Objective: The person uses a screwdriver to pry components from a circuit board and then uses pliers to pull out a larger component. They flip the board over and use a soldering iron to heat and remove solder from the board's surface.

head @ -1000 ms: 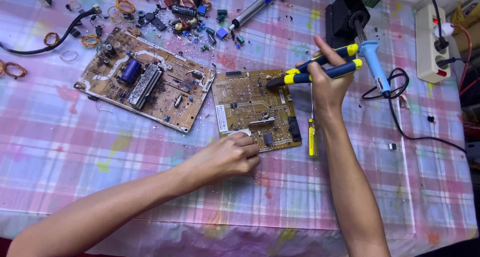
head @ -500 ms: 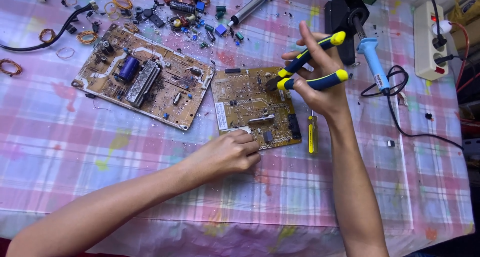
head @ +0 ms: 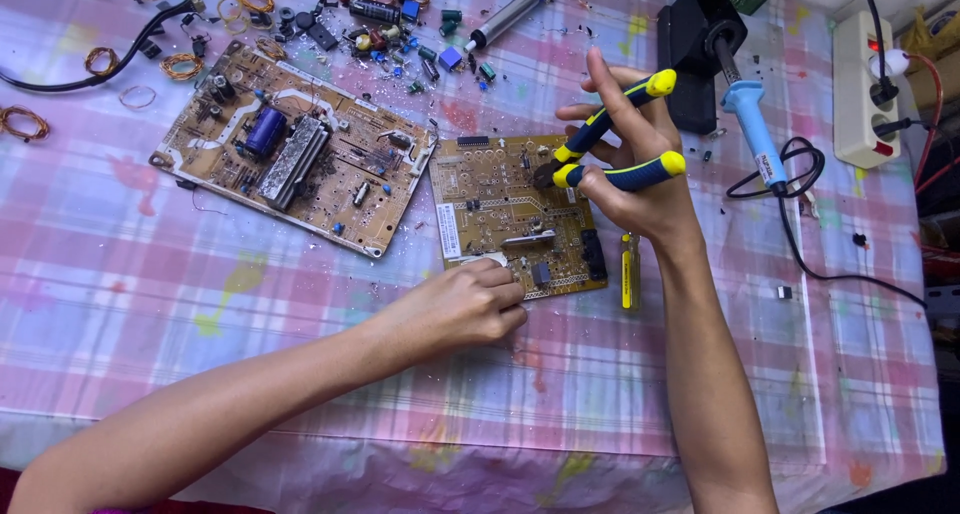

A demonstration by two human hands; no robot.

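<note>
A small board (head: pixel 515 214) lay at the centre of the frame, with a larger board (head: pixel 295 159) to its left and loose parts (head: pixel 400 24) scattered along the top edge. Right of the small board lay a screwdriver (head: pixel 627 271), with a soldering iron (head: pixel 755 139) farther right. A power strip (head: pixel 862 89) sat at the upper right.

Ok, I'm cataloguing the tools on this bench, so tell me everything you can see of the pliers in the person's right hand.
The pliers have blue grips with yellow ends and a small dark metal head. The right hand holds them with the handles spread apart, pointing up and right, fingers between and around them. The head points down-left onto the upper right part of the small circuit board, which lies flat on the checked tablecloth. What the tips grip is too small to tell.
</note>
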